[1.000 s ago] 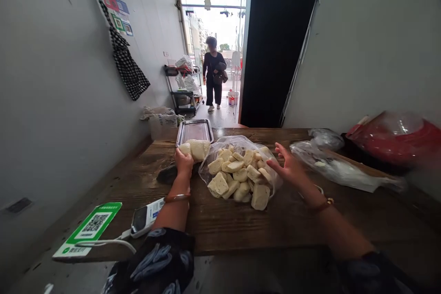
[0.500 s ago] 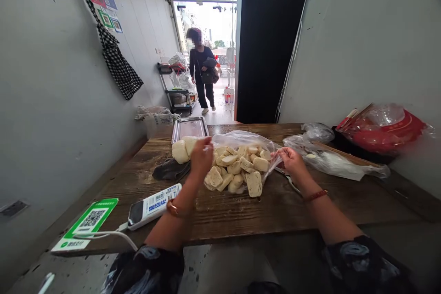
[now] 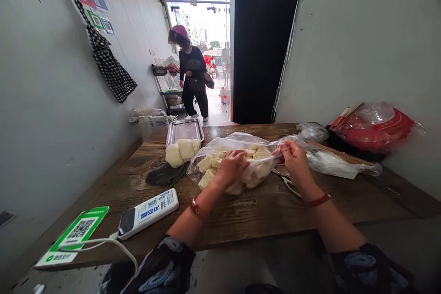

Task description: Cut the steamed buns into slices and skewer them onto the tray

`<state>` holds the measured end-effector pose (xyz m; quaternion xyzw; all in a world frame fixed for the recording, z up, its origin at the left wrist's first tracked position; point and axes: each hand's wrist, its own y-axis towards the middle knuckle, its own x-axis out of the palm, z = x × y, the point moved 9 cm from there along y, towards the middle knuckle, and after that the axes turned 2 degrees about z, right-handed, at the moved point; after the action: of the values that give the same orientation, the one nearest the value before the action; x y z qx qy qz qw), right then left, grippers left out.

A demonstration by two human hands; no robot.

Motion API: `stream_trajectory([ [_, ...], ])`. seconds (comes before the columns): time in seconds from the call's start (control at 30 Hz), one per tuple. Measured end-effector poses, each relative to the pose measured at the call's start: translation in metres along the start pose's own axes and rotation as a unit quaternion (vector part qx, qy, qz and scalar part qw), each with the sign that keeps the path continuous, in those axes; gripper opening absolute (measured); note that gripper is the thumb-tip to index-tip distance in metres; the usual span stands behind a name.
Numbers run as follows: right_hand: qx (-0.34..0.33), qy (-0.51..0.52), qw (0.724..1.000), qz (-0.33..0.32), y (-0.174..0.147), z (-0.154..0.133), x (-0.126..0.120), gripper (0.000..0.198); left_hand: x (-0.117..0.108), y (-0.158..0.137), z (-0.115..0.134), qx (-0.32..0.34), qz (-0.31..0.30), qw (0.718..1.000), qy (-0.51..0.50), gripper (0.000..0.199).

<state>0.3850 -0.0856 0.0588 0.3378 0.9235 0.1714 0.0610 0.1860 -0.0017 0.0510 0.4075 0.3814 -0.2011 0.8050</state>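
**Pinch on one side, press on the other**

So our right hand (image 3: pixel 295 158) has fingertips closed on the gathered edge of a clear plastic bag (image 3: pixel 237 137), on its right side. Looks like that's to draw the film taut over the contents. Our left hand (image 3: pixel 234 166) lies across the middle, fingers bent over the bag and the pale bread-like pieces (image 3: pixel 206 178) in it, probably steadying the heap. Can't tell if those fingers grip anything, since the undersides are hidden.

The bag sits mid-table, with pieces showing at its left. Scissors (image 3: pixel 292 186) lie just beside our right hand, handles toward us, maybe parked there for easy reach.

Just left of the bag: a couple of pale lumps (image 3: pixel 188 150) at the near edge of a metal tray (image 3: pixel 184 128), with a dark cloth (image 3: pixel 164 174) nearer us. Near left, a white device (image 3: pixel 151 211) and a green QR card (image 3: pixel 81 229), likely kept off to the side so the middle stays workable. Far off by the doorway, a person in a pink helmet (image 3: pixel 179 34) stands facing our way.
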Motion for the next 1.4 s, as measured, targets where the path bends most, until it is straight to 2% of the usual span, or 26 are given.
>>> stream_trajectory([
  [0.13, -0.026, -0.007, 1.0, -0.015, -0.008, -0.011, 0.006, 0.036, 0.004, 0.018, -0.001, -0.009, -0.014, 1.0, -0.025, 0.03],
  [0.23, -0.04, -0.027, 0.999, -0.004, -0.011, -0.012, -0.003, 0.037, 0.011, 0.019, 0.008, 0.003, -0.038, 0.999, -0.016, 0.03],
  [0.33, -0.022, -0.027, 0.999, 0.015, -0.01, -0.005, -0.019, 0.038, 0.012, 0.005, 0.026, 0.037, -0.036, 0.999, 0.011, 0.027],
  [0.43, -0.003, -0.004, 1.0, 0.015, -0.011, -0.001, -0.028, 0.035, 0.018, -0.021, 0.057, 0.117, -0.052, 0.991, 0.042, 0.026],
  [0.53, 0.037, 0.084, 0.996, -0.011, -0.014, -0.003, -0.02, 0.028, 0.026, -0.045, 0.083, 0.168, -0.068, 0.983, 0.044, 0.023],
  [0.67, 0.098, 0.178, 0.978, -0.041, -0.012, -0.019, 0.004, 0.022, 0.028, -0.05, 0.088, 0.123, -0.052, 0.988, 0.078, 0.023],
  [0.73, 0.087, 0.192, 0.977, -0.04, -0.006, -0.034, 0.011, 0.02, 0.026, -0.044, 0.079, 0.083, -0.035, 0.992, 0.085, 0.025],
  [0.83, 0.051, 0.183, 0.982, -0.022, 0.007, -0.048, 0.011, 0.02, 0.013, -0.038, 0.058, 0.039, 0.022, 0.997, 0.07, 0.028],
  [1.0, 0.024, 0.067, 0.997, -0.017, 0.014, -0.026, -0.007, 0.029, -0.01, -0.049, 0.021, 0.027, 0.073, 0.997, 0.025, 0.035],
  [1.1, 0.031, 0.01, 0.999, -0.038, 0.006, -0.008, -0.022, 0.033, -0.041, -0.059, -0.002, 0.009, 0.116, 0.993, 0.018, 0.036],
  [1.17, 0.018, -0.047, 0.997, -0.05, -0.001, -0.01, -0.031, 0.033, -0.065, -0.063, -0.019, -0.012, 0.139, 0.989, 0.043, 0.038],
  [1.23, -0.032, -0.128, 0.99, -0.047, -0.01, -0.027, -0.039, 0.041, -0.088, -0.065, -0.039, -0.039, 0.156, 0.984, 0.076, 0.043],
  [1.3, -0.115, -0.219, 0.969, -0.017, -0.024, -0.055, -0.043, 0.056, -0.104, -0.066, -0.061, -0.074, 0.155, 0.979, 0.114, 0.051],
  [1.37, -0.189, -0.291, 0.938, 0.0, -0.045, -0.077, -0.036, 0.058, -0.107, -0.068, -0.082, -0.108, 0.126, 0.976, 0.144, 0.06],
  [1.4, -0.215, -0.308, 0.926, -0.032, -0.058, -0.08, -0.024, 0.052, -0.105, -0.07, -0.091, -0.126, 0.102, 0.975, 0.155, 0.064],
])
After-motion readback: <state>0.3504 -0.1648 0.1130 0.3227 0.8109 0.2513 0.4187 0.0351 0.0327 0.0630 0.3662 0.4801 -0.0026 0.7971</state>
